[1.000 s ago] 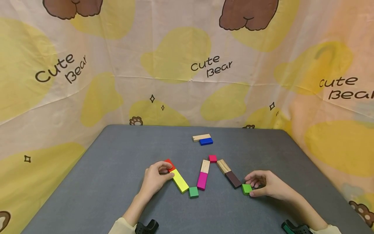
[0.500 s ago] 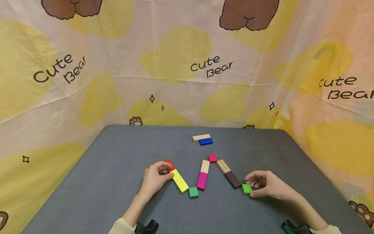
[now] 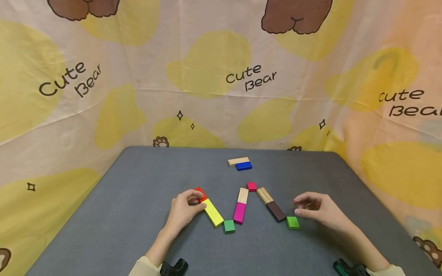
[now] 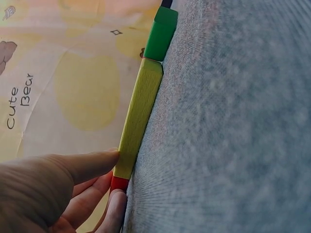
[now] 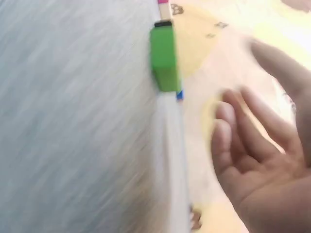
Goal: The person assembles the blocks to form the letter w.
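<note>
On the grey table my left hand (image 3: 183, 209) has curled fingers on a red block (image 3: 201, 194) at the end of a yellow block (image 3: 213, 213). In the left wrist view, its thumb touches the yellow block's side near the red block (image 4: 119, 183). A dark green block (image 3: 229, 226) meets the yellow one's near end. My right hand (image 3: 321, 209) hovers with loose fingers above and right of a light green block (image 3: 292, 222), touching nothing. In the right wrist view, that light green block (image 5: 165, 56) stands apart from the fingers.
A magenta block (image 3: 239, 213) and a natural wood block (image 3: 243, 195) continue the zigzag line. A pink block (image 3: 252, 186), a striped wood block (image 3: 264, 195) and a dark brown block (image 3: 276, 211) follow. Farther back lie a blue block (image 3: 244, 166) and a pale plank (image 3: 238, 161).
My right hand has let go of the light green block and lifted up and away to the right. The left hand has stayed in place on the red and yellow blocks.
</note>
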Demonstrator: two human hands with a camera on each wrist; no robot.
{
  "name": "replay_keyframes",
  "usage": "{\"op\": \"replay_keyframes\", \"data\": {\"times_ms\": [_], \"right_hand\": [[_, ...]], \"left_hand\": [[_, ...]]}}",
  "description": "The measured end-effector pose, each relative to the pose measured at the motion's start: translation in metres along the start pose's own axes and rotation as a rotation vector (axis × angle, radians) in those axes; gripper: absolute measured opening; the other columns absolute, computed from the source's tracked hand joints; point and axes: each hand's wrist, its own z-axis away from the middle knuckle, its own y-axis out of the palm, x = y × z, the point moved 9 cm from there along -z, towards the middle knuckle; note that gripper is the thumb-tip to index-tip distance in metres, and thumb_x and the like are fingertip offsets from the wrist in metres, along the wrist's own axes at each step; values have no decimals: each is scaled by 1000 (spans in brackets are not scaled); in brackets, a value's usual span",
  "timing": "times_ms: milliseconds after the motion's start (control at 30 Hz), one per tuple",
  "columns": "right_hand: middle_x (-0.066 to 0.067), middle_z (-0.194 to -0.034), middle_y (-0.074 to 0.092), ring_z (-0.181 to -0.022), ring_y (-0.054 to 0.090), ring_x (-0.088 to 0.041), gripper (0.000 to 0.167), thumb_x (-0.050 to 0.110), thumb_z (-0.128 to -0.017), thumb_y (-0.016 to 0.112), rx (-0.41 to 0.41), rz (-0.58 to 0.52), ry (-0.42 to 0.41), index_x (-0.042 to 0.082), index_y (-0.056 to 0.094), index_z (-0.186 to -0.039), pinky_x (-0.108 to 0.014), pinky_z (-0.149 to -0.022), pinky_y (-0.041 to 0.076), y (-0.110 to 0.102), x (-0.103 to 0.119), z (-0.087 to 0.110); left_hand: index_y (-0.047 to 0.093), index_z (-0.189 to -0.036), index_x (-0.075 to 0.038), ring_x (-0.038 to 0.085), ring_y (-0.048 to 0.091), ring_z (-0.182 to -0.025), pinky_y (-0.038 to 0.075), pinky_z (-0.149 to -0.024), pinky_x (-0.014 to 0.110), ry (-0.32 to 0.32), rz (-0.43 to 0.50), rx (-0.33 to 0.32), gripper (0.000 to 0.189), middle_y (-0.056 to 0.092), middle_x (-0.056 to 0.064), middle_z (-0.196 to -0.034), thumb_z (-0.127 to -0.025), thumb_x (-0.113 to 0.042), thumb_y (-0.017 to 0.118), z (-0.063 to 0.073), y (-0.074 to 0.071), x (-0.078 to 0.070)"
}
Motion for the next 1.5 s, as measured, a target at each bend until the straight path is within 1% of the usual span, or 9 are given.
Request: {"op": "replay_keyframes", "data": {"times_ms": [133, 300, 500, 600, 733, 967, 1167, 1333, 1500], "right_hand": [[-23, -109, 65, -92, 65, -28, 28, 12, -90, 75, -92, -26, -14, 0, 66, -113, -32, -76, 57, -9, 21, -25], [-14, -108, 68, -93, 66, -31, 33, 17, -85, 80, -110, -12, -84, 3, 69, -112, -32, -76, 57, -5, 51, -83], [-8, -114, 68, -98, 66, -33, 36, 16, -83, 82, 8, 13, -136, 7, 71, -116, -36, -80, 57, 26, 71, -158], [-10, -117, 67, -106, 63, -36, 35, 11, -83, 81, 72, 40, -148, 8, 71, -116, -43, -86, 54, 44, 69, -189], [-13, -121, 66, -119, 55, -34, 36, 5, -83, 80, 128, 59, -128, 4, 71, -118, -53, -101, 43, 65, 53, -219], [-13, -126, 64, -129, 46, -29, 45, 3, -82, 80, 165, 79, 8, -3, 66, -124, -52, -107, 36, 85, 20, -244], [-14, -127, 63, -129, 46, -32, 45, 4, -82, 80, 119, 96, 97, -2, 66, -125, -49, -107, 36, 84, -1, -250], [-20, -128, 61, -126, 49, -36, 43, 1, -85, 76, 114, 58, 112, -5, 63, -125, -49, -104, 41, 81, -1, -247], [-20, -119, 66, -117, 58, -33, 35, 0, -87, 74, 118, 50, 117, -8, 65, -120, -47, -101, 44, 82, -5, -249]], "left_hand": [[73, -102, -9, 19, 68, -91, 54, -83, 39, -22, 13, -6, 28, 72, 3, -100, -77, -9, 85, 1, -2, 4], [73, -102, -10, 18, 67, -91, 54, -83, 39, -18, 4, -9, 27, 72, 2, -99, -78, -10, 85, 0, -4, 5], [73, -101, -11, 16, 67, -89, 54, -82, 37, -5, -3, -6, 27, 72, 0, -97, -77, -10, 86, -1, -5, 3], [73, -101, -11, 16, 68, -89, 54, -81, 37, -4, 2, -5, 27, 72, 0, -97, -76, -10, 86, 0, -7, 2], [73, -100, -11, 17, 68, -89, 54, -81, 37, -13, 6, -8, 27, 72, 0, -96, -76, -9, 86, 1, -8, 4], [73, -100, -10, 17, 68, -89, 54, -82, 36, -16, 9, 7, 28, 73, 1, -97, -76, -9, 86, 0, -7, 6], [73, -101, -10, 17, 68, -89, 54, -81, 37, -3, 18, 19, 28, 73, 2, -97, -76, -10, 86, -1, -5, 4], [73, -101, -10, 17, 68, -88, 54, -81, 37, 9, 21, 27, 29, 73, 2, -97, -76, -11, 86, -2, -3, 4], [73, -101, -10, 17, 68, -88, 55, -81, 37, 11, 28, 27, 29, 73, 2, -97, -76, -11, 86, -1, -5, 5]]}}
